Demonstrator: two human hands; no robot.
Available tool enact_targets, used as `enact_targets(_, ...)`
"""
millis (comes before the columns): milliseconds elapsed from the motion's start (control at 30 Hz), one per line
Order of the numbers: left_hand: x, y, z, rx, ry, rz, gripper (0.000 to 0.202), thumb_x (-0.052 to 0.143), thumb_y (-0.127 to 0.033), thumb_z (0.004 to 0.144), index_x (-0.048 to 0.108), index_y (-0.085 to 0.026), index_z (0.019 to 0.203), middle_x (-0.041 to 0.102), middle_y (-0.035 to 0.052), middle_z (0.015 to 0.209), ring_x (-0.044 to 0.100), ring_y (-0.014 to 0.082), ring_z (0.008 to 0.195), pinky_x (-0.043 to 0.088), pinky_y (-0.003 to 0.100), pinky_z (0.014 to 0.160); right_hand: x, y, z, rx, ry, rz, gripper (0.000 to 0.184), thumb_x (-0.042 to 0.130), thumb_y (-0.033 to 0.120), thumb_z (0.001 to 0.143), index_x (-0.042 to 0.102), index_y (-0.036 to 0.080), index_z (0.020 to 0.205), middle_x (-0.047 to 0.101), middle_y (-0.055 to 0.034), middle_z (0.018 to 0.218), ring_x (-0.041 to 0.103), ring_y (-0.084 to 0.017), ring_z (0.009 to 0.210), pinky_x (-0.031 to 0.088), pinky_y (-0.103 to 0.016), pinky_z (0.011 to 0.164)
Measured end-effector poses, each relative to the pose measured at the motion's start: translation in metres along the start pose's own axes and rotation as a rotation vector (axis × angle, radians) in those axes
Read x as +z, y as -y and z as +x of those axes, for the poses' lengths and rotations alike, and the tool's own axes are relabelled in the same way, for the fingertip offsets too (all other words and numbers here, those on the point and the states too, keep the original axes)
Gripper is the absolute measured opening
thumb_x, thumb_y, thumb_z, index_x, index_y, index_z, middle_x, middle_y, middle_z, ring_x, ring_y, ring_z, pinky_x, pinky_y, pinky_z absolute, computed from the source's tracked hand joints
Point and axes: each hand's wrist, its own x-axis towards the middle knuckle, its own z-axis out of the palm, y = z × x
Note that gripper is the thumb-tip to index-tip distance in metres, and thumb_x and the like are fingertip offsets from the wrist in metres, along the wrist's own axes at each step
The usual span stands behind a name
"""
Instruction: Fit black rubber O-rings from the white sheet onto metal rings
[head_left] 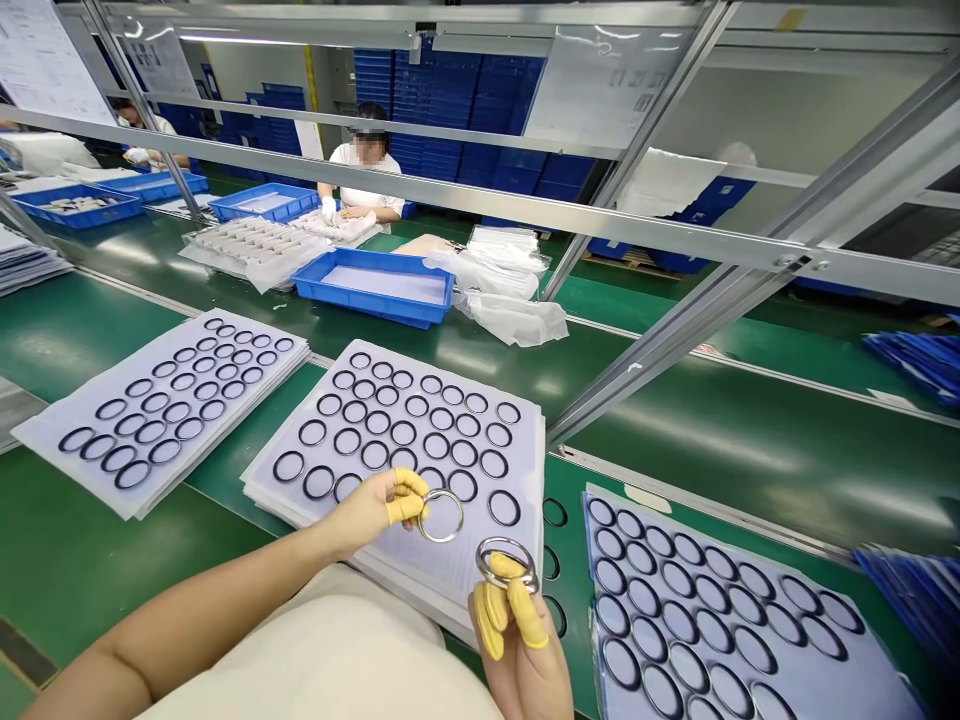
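Observation:
My left hand [397, 503], with yellow finger cots, pinches a thin silvery metal ring [460, 512] by its left edge above the middle stack of sheets [420, 545]. Lower and to the right, my right hand [517, 625], also in yellow finger cots, grips metal rings [501, 543] that overlap at the fingertips; their exact number is hard to make out. Rows of dark-edged rings [436, 446] lie flat on the top sheet just beyond my hands.
More rings cover a sheet stack [247, 405] at left and a sheet [862, 670] at right. A few rings [554, 512] lie on the green table [712, 440]. A slanting metal post [652, 345] rises behind. Across the table, a person [365, 165] works near a blue tray [375, 300].

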Motion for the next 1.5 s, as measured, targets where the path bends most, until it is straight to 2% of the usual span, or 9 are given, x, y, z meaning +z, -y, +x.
enact_targets(100,-0.003,-0.030,-0.011,-0.067,0.051,-0.570,0.042,0.071,-0.041,0.077,0.052,-0.015,0.103,0.059,-0.0012,0.068,0.051,0.0084,0.057,0.040,0.021,0.056,0.005,0.001,-0.002,0.028,-0.011,-0.045,0.024,0.073,0.044,0.077,0.070,0.022,0.086,0.048,0.0049,0.054,0.039,-0.008,0.049,0.035,-0.021,0.048)
enact_targets(167,-0.003,-0.043,-0.015,-0.085,0.102,-0.700,0.048,0.078,-0.041,0.070,0.054,-0.015,0.102,0.059,-0.0019,0.066,0.050,0.0069,0.053,0.037,0.019,0.051,0.009,0.003,-0.005,0.066,-0.005,-0.065,0.026,0.076,0.045,0.074,0.070,0.022,0.084,0.052,0.0036,0.055,0.043,-0.009,0.050,0.037,-0.021,0.049)
enact_targets(367,0.001,-0.051,-0.019,-0.074,0.166,-0.757,0.046,0.080,-0.039,0.069,0.057,-0.015,0.100,0.061,-0.0021,0.064,0.051,0.0061,0.047,0.036,0.017,0.045,0.019,0.010,-0.008,0.173,0.148,-0.114,0.030,0.078,0.050,0.068,0.068,0.023,0.077,0.060,0.0008,0.052,0.045,-0.011,0.045,0.036,-0.024,0.044)
enact_targets(633,0.001,-0.052,-0.021,-0.036,0.164,-0.719,0.046,0.078,-0.041,0.071,0.056,-0.016,0.102,0.059,-0.0026,0.066,0.051,0.0068,0.049,0.037,0.018,0.045,0.021,0.010,-0.005,0.181,0.175,-0.107,0.034,0.079,0.053,0.064,0.073,0.026,0.083,0.061,0.0009,0.051,0.048,-0.012,0.046,0.036,-0.027,0.051)
enact_targets(833,0.001,-0.041,-0.014,0.063,0.092,-0.477,0.043,0.067,-0.043,0.080,0.053,-0.017,0.111,0.056,-0.0012,0.072,0.053,0.0106,0.060,0.045,0.024,0.057,0.021,0.008,-0.003,0.222,0.293,-0.115,0.038,0.074,0.056,0.069,0.072,0.022,0.085,0.055,0.0024,0.044,0.039,-0.009,0.039,0.027,-0.024,0.045)
enact_targets(967,-0.011,-0.005,-0.006,0.192,-0.136,0.329,0.022,0.057,-0.028,0.088,0.058,-0.019,0.108,0.058,0.0060,0.100,0.053,0.0184,0.092,0.044,0.036,0.086,0.015,0.006,0.001,0.156,0.229,0.006,0.023,0.078,0.046,0.070,0.071,0.025,0.075,0.056,0.0023,0.048,0.042,-0.010,0.044,0.030,-0.024,0.046)
enact_targets(1067,-0.020,0.035,-0.004,0.112,-0.145,0.792,0.014,0.058,-0.014,0.084,0.063,-0.016,0.097,0.056,0.0094,0.106,0.050,0.0237,0.098,0.040,0.042,0.089,0.006,0.002,0.005,0.093,0.193,0.072,0.019,0.076,0.044,0.072,0.070,0.026,0.071,0.057,0.0020,0.051,0.044,-0.010,0.046,0.034,-0.025,0.048)
enact_targets(1267,-0.023,0.086,-0.008,0.028,-0.113,0.787,0.016,0.057,0.001,0.074,0.060,-0.013,0.068,0.058,0.0099,0.089,0.051,0.0247,0.089,0.040,0.042,0.083,-0.008,-0.007,0.011,0.126,0.208,0.062,0.024,0.072,0.044,0.078,0.065,0.024,0.066,0.052,0.0028,0.048,0.042,-0.010,0.044,0.035,-0.026,0.048)
enact_targets(1500,-0.025,0.027,-0.018,0.025,-0.154,0.349,0.014,0.042,-0.024,0.093,0.054,-0.016,0.092,0.063,0.0051,0.086,0.057,0.0160,0.079,0.045,0.030,0.073,-0.003,-0.006,0.015,0.145,0.158,-0.007,0.021,0.068,0.045,0.081,0.069,0.024,0.081,0.051,0.0035,0.048,0.039,-0.011,0.046,0.036,-0.025,0.049)
